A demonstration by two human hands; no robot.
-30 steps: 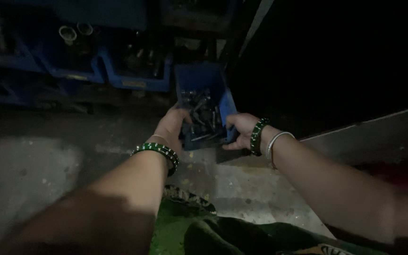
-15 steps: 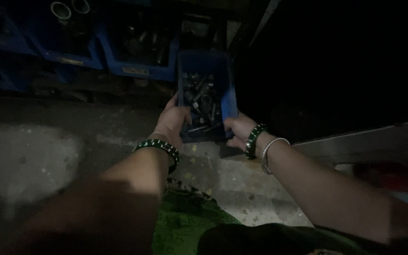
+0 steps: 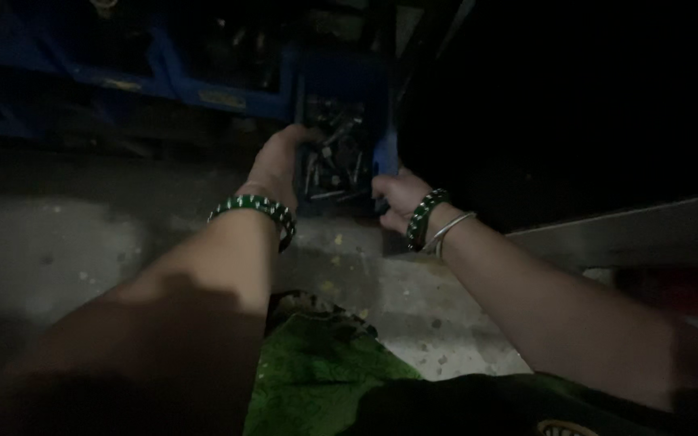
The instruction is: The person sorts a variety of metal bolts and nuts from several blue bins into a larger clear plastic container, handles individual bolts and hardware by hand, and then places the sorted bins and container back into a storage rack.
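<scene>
Blue plastic walls of a small parts bin [image 3: 381, 149], filled with dark metal bolts [image 3: 334, 161], sit at the foot of a row of larger blue bins [image 3: 203, 81], its left side close to the neighbouring bin and deep shadow to its right. The left hand [image 3: 278, 165] clasps the bin's left wall and the right hand [image 3: 397, 198] grips its near right corner, both closed on it. Bare concrete floor [image 3: 58, 250] lies open toward the person. Compared with a second ago, the bin stands farther back, nearer the row. Its long axis runs away from the person, open top upward.
</scene>
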